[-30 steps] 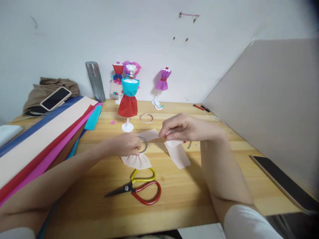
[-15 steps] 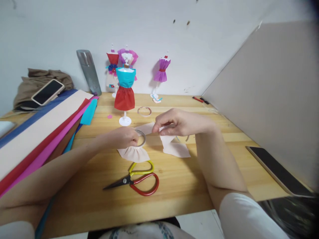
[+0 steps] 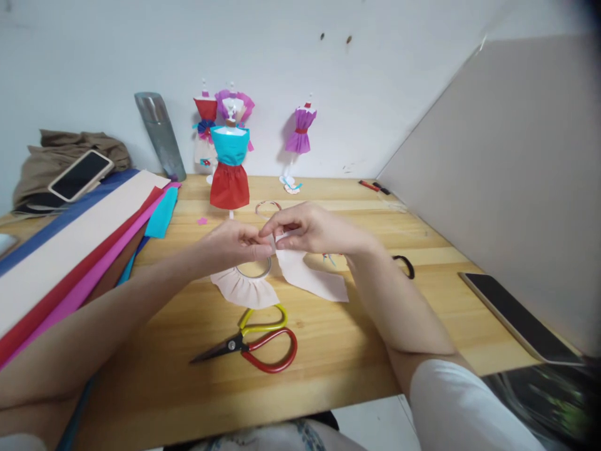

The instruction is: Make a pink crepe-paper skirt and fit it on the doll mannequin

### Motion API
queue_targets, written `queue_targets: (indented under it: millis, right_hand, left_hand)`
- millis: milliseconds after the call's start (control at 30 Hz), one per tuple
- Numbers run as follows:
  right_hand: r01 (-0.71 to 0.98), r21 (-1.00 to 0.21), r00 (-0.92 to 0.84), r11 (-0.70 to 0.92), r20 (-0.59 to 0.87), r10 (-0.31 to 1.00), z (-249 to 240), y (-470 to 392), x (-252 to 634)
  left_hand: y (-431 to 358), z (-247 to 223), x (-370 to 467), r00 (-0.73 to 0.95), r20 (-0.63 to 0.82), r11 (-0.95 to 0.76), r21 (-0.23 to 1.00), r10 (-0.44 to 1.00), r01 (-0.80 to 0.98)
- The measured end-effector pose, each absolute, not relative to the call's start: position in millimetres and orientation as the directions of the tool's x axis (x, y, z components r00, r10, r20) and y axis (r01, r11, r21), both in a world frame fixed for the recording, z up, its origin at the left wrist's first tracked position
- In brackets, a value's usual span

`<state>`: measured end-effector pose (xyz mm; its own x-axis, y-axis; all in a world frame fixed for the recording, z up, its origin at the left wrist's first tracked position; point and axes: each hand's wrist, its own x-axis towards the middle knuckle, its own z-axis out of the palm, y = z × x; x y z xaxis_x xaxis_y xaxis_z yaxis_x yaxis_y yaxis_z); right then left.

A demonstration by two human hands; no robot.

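Note:
My left hand (image 3: 237, 243) is closed, its thumb and fingertips pinched at the end of a pale pink crepe strip (image 3: 310, 275). Meeting it at the fingertips, my right hand (image 3: 307, 227) pinches the same strip, which hangs down onto the table and spreads to the right. Under my left hand lies a thin ring (image 3: 263, 272), with a pleated pale pink ruffle (image 3: 246, 289) fanned along its near side. Whether ruffle and strip are one piece is hidden by my fingers. Scissors (image 3: 244, 344) with yellow and red handles lie slightly open just in front.
A small dress form (image 3: 230, 166) in turquoise and red stands behind my hands, with more forms by the wall. Coloured strips (image 3: 94, 244), a phone (image 3: 81, 175) and a flask (image 3: 162, 138) are at left. A dark tablet-like device (image 3: 516, 316) lies right; a black band (image 3: 404, 266) is nearer.
My left hand has lifted off the ring and moved right to meet my right hand. My right hand has shifted left, and the folded strip has opened out. The view has turned slightly.

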<state>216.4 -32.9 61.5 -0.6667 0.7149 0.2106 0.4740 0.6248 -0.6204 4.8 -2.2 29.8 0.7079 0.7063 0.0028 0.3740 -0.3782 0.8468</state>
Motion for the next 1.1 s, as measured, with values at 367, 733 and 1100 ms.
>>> queue_targets:
  millis: [367, 733, 1100]
  right_hand:
    - [0.399, -0.720, -0.580, 0.569, 0.282, 0.764, 56, -36, 201]
    - [0.257, -0.883, -0.485, 0.392, 0.233, 0.843, 41, -24, 203]
    - [-0.125, -0.992, -0.449, 0.010, 0.065, 0.891, 19, -8, 191]
  left_hand:
    - [-11, 19, 16, 0.637, -0.098, -0.051, 0.976, 0.764, 0.211]
    - [-12, 24, 11, 0.691, -0.108, 0.058, 0.994, 0.715, 0.095]
    - [6, 35, -3, 0.506, 0.024, -0.066, 0.996, 0.862, 0.065]
